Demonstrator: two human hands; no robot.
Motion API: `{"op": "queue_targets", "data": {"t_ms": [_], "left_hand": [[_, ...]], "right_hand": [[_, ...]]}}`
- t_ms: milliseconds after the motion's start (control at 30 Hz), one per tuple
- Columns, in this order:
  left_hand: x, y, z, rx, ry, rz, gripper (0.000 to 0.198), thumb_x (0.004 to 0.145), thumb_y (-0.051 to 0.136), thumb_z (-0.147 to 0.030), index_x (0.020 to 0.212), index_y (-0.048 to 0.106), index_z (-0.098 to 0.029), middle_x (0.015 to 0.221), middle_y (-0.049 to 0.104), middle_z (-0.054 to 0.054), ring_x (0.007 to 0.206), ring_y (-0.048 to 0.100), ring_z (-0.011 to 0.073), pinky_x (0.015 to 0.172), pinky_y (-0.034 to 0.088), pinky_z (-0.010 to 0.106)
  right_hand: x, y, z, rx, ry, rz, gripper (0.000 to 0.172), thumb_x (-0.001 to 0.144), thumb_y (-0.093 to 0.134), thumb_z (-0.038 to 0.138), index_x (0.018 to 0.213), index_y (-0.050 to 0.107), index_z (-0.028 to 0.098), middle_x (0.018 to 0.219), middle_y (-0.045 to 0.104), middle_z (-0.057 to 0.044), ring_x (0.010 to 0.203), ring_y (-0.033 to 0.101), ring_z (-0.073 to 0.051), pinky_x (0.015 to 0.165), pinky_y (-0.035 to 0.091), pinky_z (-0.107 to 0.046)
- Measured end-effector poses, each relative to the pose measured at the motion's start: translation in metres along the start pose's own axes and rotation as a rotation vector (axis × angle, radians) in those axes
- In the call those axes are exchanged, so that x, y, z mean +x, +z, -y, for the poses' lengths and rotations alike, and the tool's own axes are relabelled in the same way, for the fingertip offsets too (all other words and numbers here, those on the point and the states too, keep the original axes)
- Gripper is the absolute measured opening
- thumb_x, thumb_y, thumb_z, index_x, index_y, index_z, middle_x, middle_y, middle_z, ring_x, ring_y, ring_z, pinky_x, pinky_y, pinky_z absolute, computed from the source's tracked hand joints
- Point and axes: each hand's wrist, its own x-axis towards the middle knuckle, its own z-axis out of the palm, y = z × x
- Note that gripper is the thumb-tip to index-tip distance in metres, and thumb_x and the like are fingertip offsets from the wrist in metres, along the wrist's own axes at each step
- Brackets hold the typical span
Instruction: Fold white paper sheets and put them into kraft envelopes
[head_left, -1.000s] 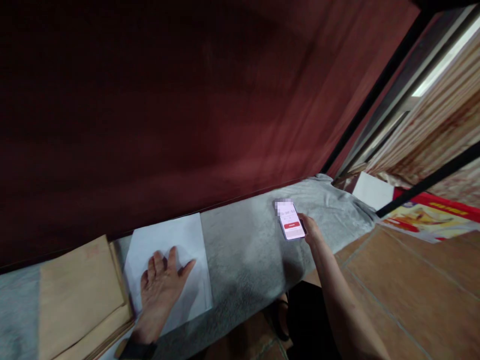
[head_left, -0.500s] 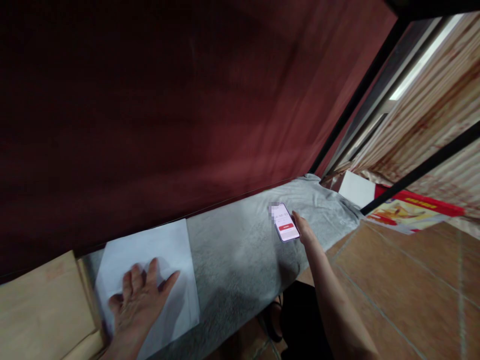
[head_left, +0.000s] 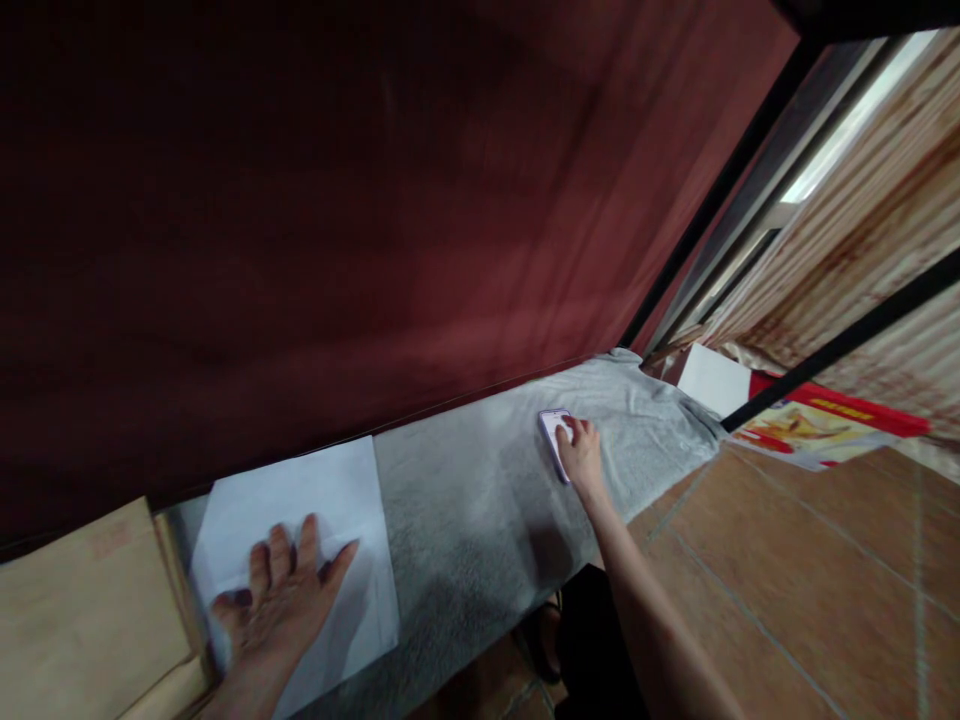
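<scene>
Where right hand (head_left: 581, 453) covers it, phone (head_left: 550, 424) is hidden

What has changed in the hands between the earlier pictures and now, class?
The right hand has moved from the right edge of the phone to over its front, partly covering it. The left hand stays spread on the white paper.

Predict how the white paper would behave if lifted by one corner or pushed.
The paper would probably bend when lifted, since it looks thin and lies flat. It is likely light for its size, having little visible thickness. Pushed, it might drag or buckle on the fuzzy-looking cloth, especially if the left hand spread over it presses down.
</scene>
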Motion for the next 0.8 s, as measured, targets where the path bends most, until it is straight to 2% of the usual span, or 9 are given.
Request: {"op": "queue_targets", "data": {"t_ms": [100,200,267,367,500,667,800], "left_hand": [[-0.007,-0.003,-0.004,-0.076,0.005,0.002,0.067,0.099,0.028,-0.054,0.156,0.029,-0.017,0.163,0.024,0.017,0.149,0.025,0.0365,0.112,0.025,0.065],[-0.019,-0.007,-0.015,-0.099,0.087,-0.181,0.063,0.101,0.029,-0.047,0.155,0.031,-0.015,0.163,0.025,0.017,0.15,0.02,0.0369,0.115,0.017,0.065],[-0.025,-0.008,-0.023,-0.109,0.171,-0.288,0.059,0.101,0.03,-0.039,0.155,0.032,-0.016,0.163,0.028,0.015,0.151,0.018,0.0345,0.118,0.012,0.064],[-0.027,-0.006,-0.026,-0.136,0.227,-0.299,0.056,0.101,0.033,-0.035,0.154,0.034,-0.018,0.16,0.033,0.014,0.15,0.022,0.0336,0.117,0.014,0.066],[-0.023,-0.002,-0.016,-0.162,0.166,-0.267,0.056,0.1,0.032,-0.029,0.155,0.033,-0.017,0.161,0.031,0.015,0.149,0.026,0.0351,0.115,0.024,0.064],[-0.023,-0.004,-0.012,-0.069,0.197,-0.294,0.058,0.096,0.035,-0.017,0.153,0.036,-0.013,0.163,0.026,0.014,0.151,0.019,0.035,0.119,0.018,0.061],[-0.025,0.0,-0.019,-0.026,0.266,-0.25,0.058,0.094,0.034,-0.009,0.151,0.04,-0.014,0.162,0.028,0.013,0.151,0.02,0.0327,0.121,0.017,0.059]], "right_hand": [[-0.048,0.045,0.026,0.045,-0.234,0.245,0.03,0.094,0.048,0.026,0.113,0.07,0.019,0.112,0.065,-0.01,0.107,0.059,-0.024,0.093,0.048,-0.037],[-0.101,0.081,0.05,0.015,-0.398,0.468,0.026,0.094,0.054,0.026,0.115,0.068,0.022,0.112,0.064,-0.008,0.108,0.058,-0.023,0.096,0.048,-0.037],[-0.128,0.094,0.064,-0.033,-0.472,0.538,0.028,0.091,0.06,0.027,0.117,0.067,0.02,0.115,0.063,-0.009,0.11,0.056,-0.024,0.098,0.047,-0.039],[-0.152,0.103,0.084,-0.09,-0.538,0.549,0.03,0.093,0.058,0.029,0.12,0.065,0.018,0.118,0.062,-0.012,0.112,0.054,-0.027,0.1,0.046,-0.043],[-0.177,0.118,0.105,-0.112,-0.546,0.521,0.029,0.093,0.057,0.032,0.117,0.066,0.018,0.115,0.063,-0.013,0.111,0.053,-0.028,0.098,0.046,-0.043],[-0.208,0.141,0.115,-0.131,-0.608,0.441,0.037,0.092,0.059,0.037,0.122,0.062,0.016,0.117,0.06,-0.014,0.11,0.052,-0.03,0.096,0.045,-0.044],[-0.214,0.15,0.114,-0.195,-0.627,0.391,0.041,0.089,0.06,0.028,0.127,0.055,0.014,0.115,0.059,-0.015,0.105,0.053,-0.029,0.091,0.045,-0.041]]}}
